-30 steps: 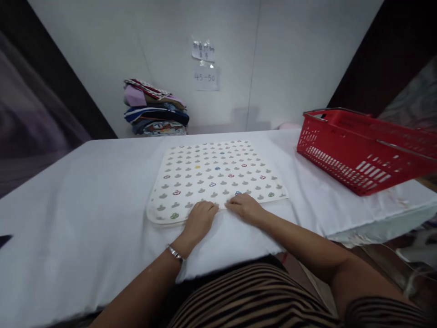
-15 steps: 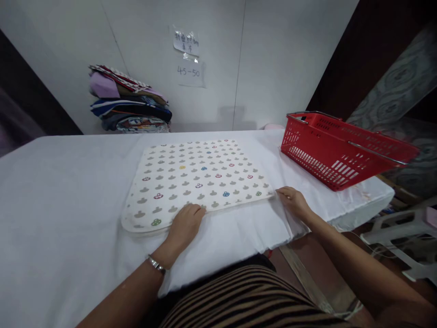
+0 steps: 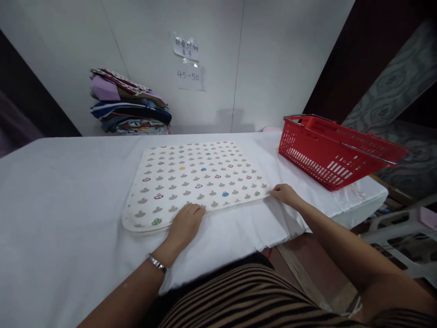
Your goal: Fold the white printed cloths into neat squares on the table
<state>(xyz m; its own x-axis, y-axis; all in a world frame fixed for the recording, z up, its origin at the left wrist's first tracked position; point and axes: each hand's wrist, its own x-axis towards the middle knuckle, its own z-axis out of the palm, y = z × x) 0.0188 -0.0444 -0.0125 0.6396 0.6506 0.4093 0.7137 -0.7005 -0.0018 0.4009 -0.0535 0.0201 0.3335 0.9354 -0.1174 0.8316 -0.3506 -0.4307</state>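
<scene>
A white cloth (image 3: 191, 182) printed with grey and a few coloured mushrooms lies flat on the table, with rounded corners and more than one layer showing along its near edge. My left hand (image 3: 186, 224), a metal bracelet at its wrist, rests at the middle of that near edge, its fingers together and curled on the cloth. At the near right corner, my right hand (image 3: 286, 195) pinches the cloth between thumb and fingers. The undersides of both hands' fingers are hidden.
A red plastic basket (image 3: 334, 152) with metal handles stands at the table's right. Folded fabrics (image 3: 131, 105) are piled at the back left against the wall. Paper signs (image 3: 187, 75) are taped above. A white plastic stool (image 3: 403, 232) stands beyond the white-covered table's (image 3: 68, 205) right edge.
My right hand has shifted slightly left, drawing in at the cloth's near right corner. My left hand has stayed in place. The view has turned a little.
</scene>
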